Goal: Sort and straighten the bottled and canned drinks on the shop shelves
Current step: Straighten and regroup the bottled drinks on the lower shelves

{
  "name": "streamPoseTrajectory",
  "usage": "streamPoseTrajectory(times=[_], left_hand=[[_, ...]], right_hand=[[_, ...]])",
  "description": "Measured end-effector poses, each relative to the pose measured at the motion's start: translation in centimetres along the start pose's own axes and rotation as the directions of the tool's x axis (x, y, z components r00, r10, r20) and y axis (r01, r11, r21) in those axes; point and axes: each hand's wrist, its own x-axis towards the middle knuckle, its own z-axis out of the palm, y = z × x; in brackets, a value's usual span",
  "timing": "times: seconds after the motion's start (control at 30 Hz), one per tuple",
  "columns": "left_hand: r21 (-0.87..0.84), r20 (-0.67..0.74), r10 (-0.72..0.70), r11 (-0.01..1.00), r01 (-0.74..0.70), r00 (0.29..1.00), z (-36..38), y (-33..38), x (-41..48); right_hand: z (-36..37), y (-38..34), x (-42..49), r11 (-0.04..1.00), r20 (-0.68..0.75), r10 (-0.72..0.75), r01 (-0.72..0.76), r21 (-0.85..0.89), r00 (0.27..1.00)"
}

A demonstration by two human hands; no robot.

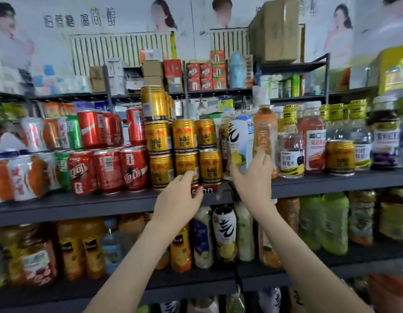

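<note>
A gold can [186, 164] at the shelf's [83, 205] front edge is touched by the spread left hand [181, 195]; a white bottle [240, 141] is clasped by the right hand [254, 177].

Gold cans [184, 136] carry red emblems; red cans [110, 170] show white script; one bottle [240, 141] is white with a black brushstroke and, seemingly, yellow fruit; the shelf [83, 206] is dark grey.
</note>
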Motion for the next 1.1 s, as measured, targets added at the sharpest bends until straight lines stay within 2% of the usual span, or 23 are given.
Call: streamPoseTrajectory(times=[0.23, 0.47, 0.57, 0.67, 0.77, 0.83, 0.9, 1.0, 1.1], left_hand=[[-0.012, 0.017, 0.014, 1.0, -0.014, 1.0, 1.6, -0.3, 2.0], [-0.094, -0.015, 0.037, 0.995, -0.038, 0.999, 1.6, -1.2, 1.7], [-0.146, -0.034, 0.05, 0.988, -0.055, 0.998, 1.7, -1.8, 0.8], [-0.272, -0.08, 0.034, 0.961, -0.054, 0.996, 1.7, -2.7, -0.6], [-0.457, -0.107, -0.047, 0.889, -0.007, 0.993, 1.2, -2.9, -2.2], [-0.567, -0.072, -0.05, 0.824, 0.0, 0.996, 0.5, -2.3, -3.2], [-0.653, 0.027, -0.01, 0.757, 0.025, 1.0, -0.1, -1.0, -4.1], [-0.746, 0.124, 0.037, 0.662, 0.069, 0.992, 0.0, 1.0, -5.8], [-0.734, 0.159, -0.045, 0.663, 0.149, 0.986, 0.6, 0.9, -7.8]], right_hand=[[1.5, 1.1, 3.1, 0.987, 0.121, 0.163, -0.16, -0.028, 0.979], [2.7, 1.6, 4.6, 0.981, 0.117, 0.194, -0.189, -0.053, 0.974], [2.7, 1.8, 4.6, 0.983, 0.122, 0.183, -0.183, -0.013, 0.976], [1.6, 1.6, 3.9, 0.987, 0.134, 0.145, -0.153, 0.052, 0.98], [-0.5, 0.9, 2.0, 0.984, 0.096, 0.025, -0.042, 0.176, 0.995], [-2.3, -0.3, 0.5, 0.952, 0.099, -0.052, 0.02, 0.306, 0.994], [-4.0, -1.6, -1.1, 0.913, 0.167, -0.109, 0.032, 0.406, 0.98], [-5.3, -2.6, -3.8, 0.876, 0.363, -0.171, -0.028, 0.482, 0.916], [-4.9, -2.0, -6.7, 0.871, 0.535, -0.219, -0.084, 0.484, 0.816]])
